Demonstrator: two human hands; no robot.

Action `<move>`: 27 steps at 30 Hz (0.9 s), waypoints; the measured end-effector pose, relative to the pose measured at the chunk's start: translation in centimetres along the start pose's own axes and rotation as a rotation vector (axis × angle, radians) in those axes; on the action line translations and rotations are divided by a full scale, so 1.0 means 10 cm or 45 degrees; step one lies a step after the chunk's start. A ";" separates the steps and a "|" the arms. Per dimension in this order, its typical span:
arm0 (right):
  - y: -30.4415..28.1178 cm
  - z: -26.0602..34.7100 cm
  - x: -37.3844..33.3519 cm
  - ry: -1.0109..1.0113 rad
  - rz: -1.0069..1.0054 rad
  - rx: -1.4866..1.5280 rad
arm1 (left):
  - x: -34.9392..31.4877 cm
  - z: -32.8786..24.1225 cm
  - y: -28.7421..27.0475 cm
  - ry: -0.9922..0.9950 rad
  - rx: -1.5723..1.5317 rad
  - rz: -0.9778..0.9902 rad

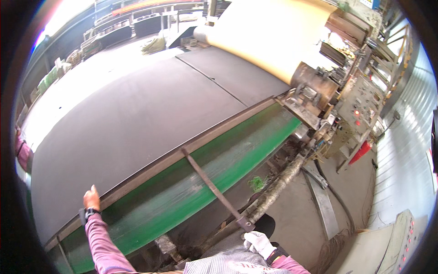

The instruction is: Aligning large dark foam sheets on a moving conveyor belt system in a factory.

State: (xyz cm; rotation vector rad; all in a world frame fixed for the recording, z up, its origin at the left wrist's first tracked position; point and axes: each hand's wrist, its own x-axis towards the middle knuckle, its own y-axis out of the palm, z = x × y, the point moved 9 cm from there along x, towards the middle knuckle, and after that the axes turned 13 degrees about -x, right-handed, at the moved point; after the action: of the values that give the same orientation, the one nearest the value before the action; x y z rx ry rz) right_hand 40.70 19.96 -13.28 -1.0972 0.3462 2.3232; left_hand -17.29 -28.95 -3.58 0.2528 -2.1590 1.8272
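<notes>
Head view: a large industrial machine with a wide dark grey sheet surface (137,118) is seen from above, with the person's two arms coming in from the lower edge.
Left hand: the bare left hand (91,199), with a black wristband and a mauve sleeve, is laid on the rusty brown steel edge rail (191,147) of the machine; the fingers appear curled over the rail, though how tightly cannot be told.
Right hand: the white-gloved right hand (258,242) is closed around the lower end of a long rusty flat steel bar (211,185).
Bar position: the bar runs slantwise from the edge rail down across the green painted side panel (228,155) to the gloved hand.
Step in hand: judged as working the bar as a lever against the rail while the body is steadied by the left hand.
Next move: a firm pull or push on the bar's lower end would be called for, with the grip kept closed.
Surroundings: a big cream-coloured roll (273,36), a grey control box with red lights (360,105) and a rough roller shaft (278,187) are nearby.
Obstruction: the shaft lies just beside the gloved hand and could limit the bar's swing.
</notes>
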 end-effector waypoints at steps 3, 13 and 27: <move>0.01 0.02 0.02 0.004 0.014 -0.036 | -0.08 -0.20 0.14 0.431 0.040 0.019; 0.00 -0.06 0.10 0.017 0.073 -0.007 | -0.57 -2.54 -0.25 0.401 -0.271 -0.056; 0.00 -0.09 0.15 0.036 0.050 -0.069 | -0.40 -4.86 0.14 0.650 -0.546 0.373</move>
State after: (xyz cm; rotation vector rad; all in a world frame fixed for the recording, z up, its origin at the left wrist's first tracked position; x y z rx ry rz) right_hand 40.50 20.11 -15.06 -1.1597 0.3196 2.3659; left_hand -8.40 18.82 0.80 -0.5853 -2.2015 1.3040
